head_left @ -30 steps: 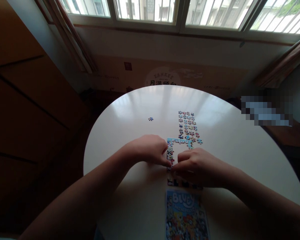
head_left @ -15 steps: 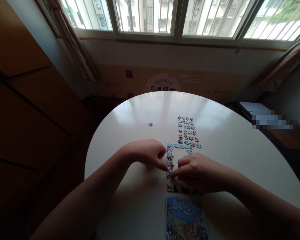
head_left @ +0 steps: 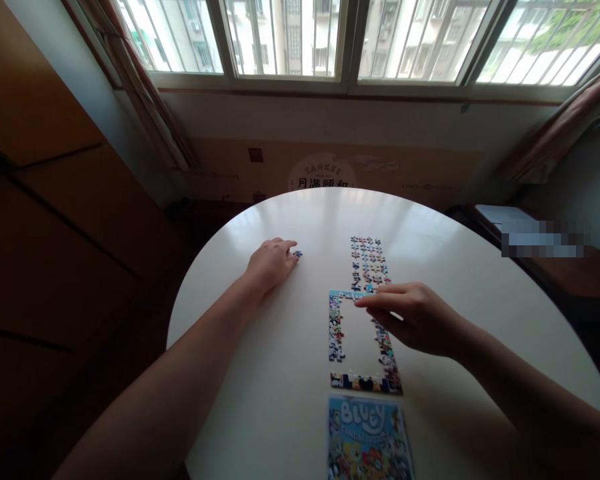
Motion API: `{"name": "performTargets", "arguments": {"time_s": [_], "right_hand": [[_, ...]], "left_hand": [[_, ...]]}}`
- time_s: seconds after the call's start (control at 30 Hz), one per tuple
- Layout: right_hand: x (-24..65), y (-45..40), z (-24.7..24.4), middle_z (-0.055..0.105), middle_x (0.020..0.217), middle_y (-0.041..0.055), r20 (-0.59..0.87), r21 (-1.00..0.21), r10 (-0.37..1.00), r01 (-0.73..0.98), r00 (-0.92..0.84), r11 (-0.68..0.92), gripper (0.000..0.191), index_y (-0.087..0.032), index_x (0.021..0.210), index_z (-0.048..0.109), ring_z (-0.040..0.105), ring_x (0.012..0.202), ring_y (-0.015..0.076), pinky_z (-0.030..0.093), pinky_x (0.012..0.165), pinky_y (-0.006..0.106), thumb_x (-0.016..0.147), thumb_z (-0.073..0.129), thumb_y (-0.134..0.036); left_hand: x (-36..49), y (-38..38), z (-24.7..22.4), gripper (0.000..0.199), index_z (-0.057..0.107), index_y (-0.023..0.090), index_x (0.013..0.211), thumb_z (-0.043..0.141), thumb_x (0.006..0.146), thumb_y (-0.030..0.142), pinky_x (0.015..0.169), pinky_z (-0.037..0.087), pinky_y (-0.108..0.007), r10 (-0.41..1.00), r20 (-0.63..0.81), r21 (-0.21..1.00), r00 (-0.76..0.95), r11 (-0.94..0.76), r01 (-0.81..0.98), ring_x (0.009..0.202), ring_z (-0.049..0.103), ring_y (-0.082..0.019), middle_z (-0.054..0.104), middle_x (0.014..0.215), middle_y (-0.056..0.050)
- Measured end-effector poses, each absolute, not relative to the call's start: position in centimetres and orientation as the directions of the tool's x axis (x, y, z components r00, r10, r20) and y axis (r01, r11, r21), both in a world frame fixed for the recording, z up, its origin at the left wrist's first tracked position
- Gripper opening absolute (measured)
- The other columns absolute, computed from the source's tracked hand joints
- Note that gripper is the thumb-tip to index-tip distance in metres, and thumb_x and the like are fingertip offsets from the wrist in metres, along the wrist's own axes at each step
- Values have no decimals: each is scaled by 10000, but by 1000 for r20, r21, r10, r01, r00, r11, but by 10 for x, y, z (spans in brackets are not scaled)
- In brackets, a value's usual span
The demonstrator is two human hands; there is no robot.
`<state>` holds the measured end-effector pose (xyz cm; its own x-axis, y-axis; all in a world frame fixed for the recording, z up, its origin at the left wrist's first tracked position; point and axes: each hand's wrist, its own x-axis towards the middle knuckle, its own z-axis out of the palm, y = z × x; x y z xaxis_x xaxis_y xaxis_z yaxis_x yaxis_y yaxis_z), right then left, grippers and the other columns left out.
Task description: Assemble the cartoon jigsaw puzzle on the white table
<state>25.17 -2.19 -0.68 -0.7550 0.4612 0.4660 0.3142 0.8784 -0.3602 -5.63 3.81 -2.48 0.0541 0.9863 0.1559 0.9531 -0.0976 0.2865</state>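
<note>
My left hand (head_left: 274,261) reaches over the far left of the table, thumb and fingers apart beside a lone blue jigsaw piece (head_left: 299,253). Whether the fingertips touch it I cannot tell. My right hand (head_left: 409,313) hovers, fingers stretched out and holding nothing, over the upper right of the jigsaw border (head_left: 335,327). This border is a joined rectangular frame with a bare middle; a gap shows in its left side near the bottom corner. Part of its upper right is hidden by my right hand. Loose jigsaw pieces (head_left: 365,257) lie in rows beyond the border.
A colourful picture sheet or box marked "Bluey" (head_left: 370,437) lies on the near side of the round white table (head_left: 260,413). Barred windows (head_left: 285,40) stand behind, a wooden cabinet (head_left: 45,220) at the left, and a side surface with papers (head_left: 500,217) at the right.
My left hand has left the border's left side and moved up and left to the lone piece. My right hand has lifted away from the lower left side towards the upper right.
</note>
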Motion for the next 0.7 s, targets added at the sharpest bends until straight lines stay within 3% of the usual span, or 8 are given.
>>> {"name": "performTargets", "arguments": {"time_s": [0.13, 0.3, 0.43, 0.53, 0.7], "right_hand": [[259, -18, -7, 748, 848, 31, 551, -362, 503, 353, -666, 863, 205, -201, 1074, 732, 656, 653, 101, 497, 597, 244, 966, 557, -197], [258, -19, -7, 748, 847, 28, 581, -354, 510, 367, -635, 860, 196, -189, 1046, 741, 652, 642, 94, 505, 597, 240, 953, 569, -194], [255, -18, -7, 708, 760, 16, 588, -340, 490, 354, -643, 871, 196, -175, 1013, 750, 592, 578, 78, 458, 542, 224, 952, 565, -192], [254, -17, -9, 701, 755, 22, 583, -334, 477, 341, -657, 878, 196, -164, 1006, 752, 585, 579, 80, 455, 545, 224, 949, 566, -186], [253, -17, -10, 707, 761, 19, 581, -340, 475, 334, -661, 879, 187, -165, 1012, 752, 584, 578, 76, 455, 543, 215, 944, 578, -180]], "left_hand": [[-51, 41, -22, 279, 767, 230, 1065, 547, 921, 321, 889, 492, -327, 986, 157, 235, 62, -98, 967, 1066, 621, -250, 700, 1177, -58], [-60, 41, -13, 296, 763, 191, 1023, 586, 856, 361, 913, 462, -327, 990, 48, 274, 135, -143, 951, 1062, 608, -259, 673, 1157, -106], [-71, 38, -6, 282, 760, 184, 940, 679, 751, 377, 830, 469, -305, 981, -81, 385, 178, -134, 913, 986, 622, -243, 676, 1150, -105], [-74, 33, -3, 298, 735, 177, 939, 707, 713, 368, 720, 462, -295, 964, -179, 472, 194, -89, 877, 861, 635, -216, 713, 1000, -79], [-55, 23, -2, 258, 686, 156, 926, 719, 734, 325, 708, 477, -289, 942, -184, 691, 280, -78, 719, 805, 640, -177, 723, 909, -59]]}}
